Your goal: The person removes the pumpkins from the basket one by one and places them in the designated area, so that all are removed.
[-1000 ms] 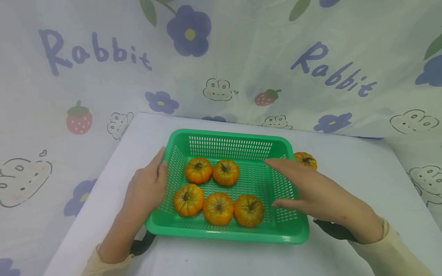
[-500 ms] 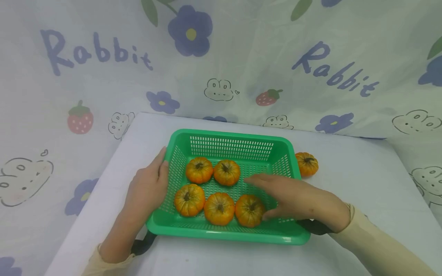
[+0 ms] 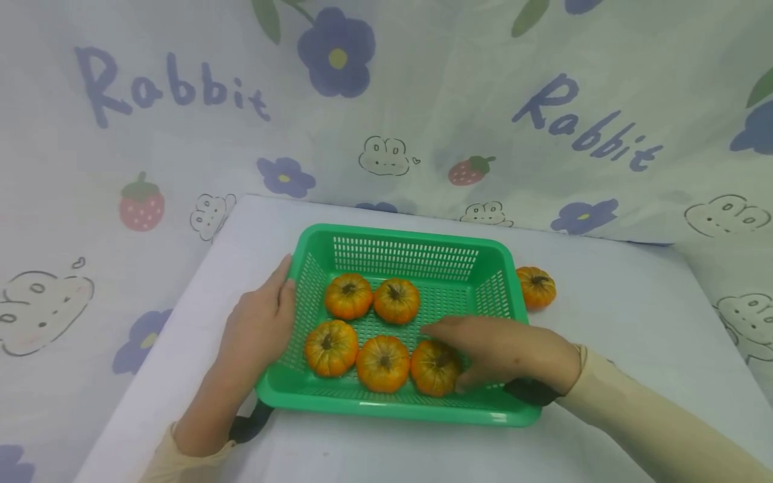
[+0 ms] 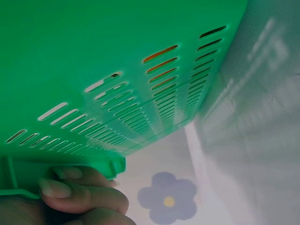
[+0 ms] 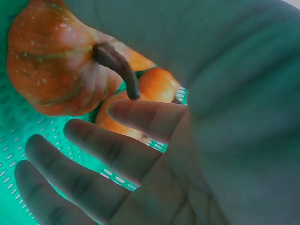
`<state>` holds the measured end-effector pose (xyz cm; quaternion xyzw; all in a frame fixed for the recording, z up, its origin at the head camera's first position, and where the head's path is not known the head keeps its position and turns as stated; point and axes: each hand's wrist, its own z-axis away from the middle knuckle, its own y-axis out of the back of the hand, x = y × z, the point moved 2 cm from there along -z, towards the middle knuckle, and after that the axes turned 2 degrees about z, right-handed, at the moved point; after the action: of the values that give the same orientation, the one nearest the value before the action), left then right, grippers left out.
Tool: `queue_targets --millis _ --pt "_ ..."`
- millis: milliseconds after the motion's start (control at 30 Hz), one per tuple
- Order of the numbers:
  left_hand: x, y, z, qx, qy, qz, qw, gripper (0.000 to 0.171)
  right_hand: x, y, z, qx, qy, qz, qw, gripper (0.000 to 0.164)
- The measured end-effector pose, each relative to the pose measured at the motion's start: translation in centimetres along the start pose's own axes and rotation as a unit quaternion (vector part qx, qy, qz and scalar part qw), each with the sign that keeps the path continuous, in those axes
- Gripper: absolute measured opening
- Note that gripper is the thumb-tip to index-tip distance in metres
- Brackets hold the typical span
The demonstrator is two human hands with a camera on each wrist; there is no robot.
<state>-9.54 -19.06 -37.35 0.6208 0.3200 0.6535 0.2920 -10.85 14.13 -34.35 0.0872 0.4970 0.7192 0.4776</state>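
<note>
A green plastic basket (image 3: 392,410) with slotted walls holds several small orange pumpkins, two behind and the others in a front row. My left hand (image 3: 256,329) grips the basket's left rim; in the left wrist view its curled fingers (image 4: 89,197) are at the rim's underside. My right hand (image 3: 504,349) is inside the basket, at the front-right pumpkin (image 3: 433,369). Its thumb is by that pumpkin's right side and its fingers reach over the back. In the right wrist view the fingers are spread and fairly straight beside a pumpkin (image 5: 56,65) with a curved brown stem.
Outside the basket, just past its right wall, another pumpkin (image 3: 536,288) lies on the white table (image 3: 628,322). A cloth backdrop (image 3: 417,87) printed with flowers, strawberries and "Rabbit" hangs behind the table.
My right hand has moved left and down from over the basket's right wall to the front-right pumpkin. The left hand, basket and pumpkins look the same.
</note>
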Motion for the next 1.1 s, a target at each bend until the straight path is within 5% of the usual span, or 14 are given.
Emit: queue_targets --millis 300,933,1100 --pt "0.5 0.0 -0.2 -0.004 -0.003 0.000 1.0000 0.060 -0.1 -0.3 -0.3 -0.017 -0.043 0.013 0.999 0.086" --pt "0.4 0.1 -0.1 0.002 -0.004 0.003 1.0000 0.059 0.1 -0.3 -1.8 -0.017 -0.018 0.018 1.000 0.067" --pt "0.4 0.1 0.0 0.005 -0.002 0.003 1.0000 0.059 0.9 0.2 -2.3 -0.010 -0.022 -0.011 1.000 0.076"
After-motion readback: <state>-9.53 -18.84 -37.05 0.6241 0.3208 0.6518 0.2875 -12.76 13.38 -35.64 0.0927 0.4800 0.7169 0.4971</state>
